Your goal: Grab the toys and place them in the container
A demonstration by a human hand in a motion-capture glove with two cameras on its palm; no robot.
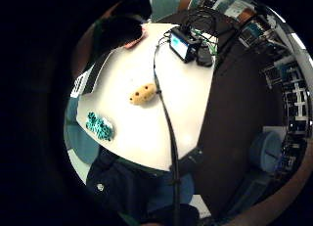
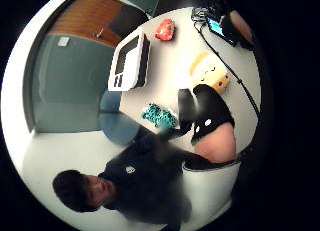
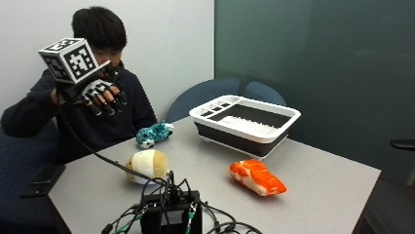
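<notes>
Beside the empty white-rimmed black plastic container (image 3: pixel 246 124), on the table: teal spotted plush (image 3: pixel 153 134), cream round plush (image 3: pixel 148 165), orange plush (image 3: pixel 257 177), none yet binned; gloved right hand (image 3: pixel 99 93) raised, fingers loosely curled, holding nothing.

No readable text, label or number anywhere.

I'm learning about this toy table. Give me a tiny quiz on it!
1. True or false: the orange toy lies inside the container.
2. How many toys lie on the table?
3. Which toy lies nearest the person: A) teal toy, B) yellow toy, C) orange toy?

Key: 1 false, it lies on the table beside it. 2 three. 3 A. The gloved hand is raised and holds nothing.
</notes>
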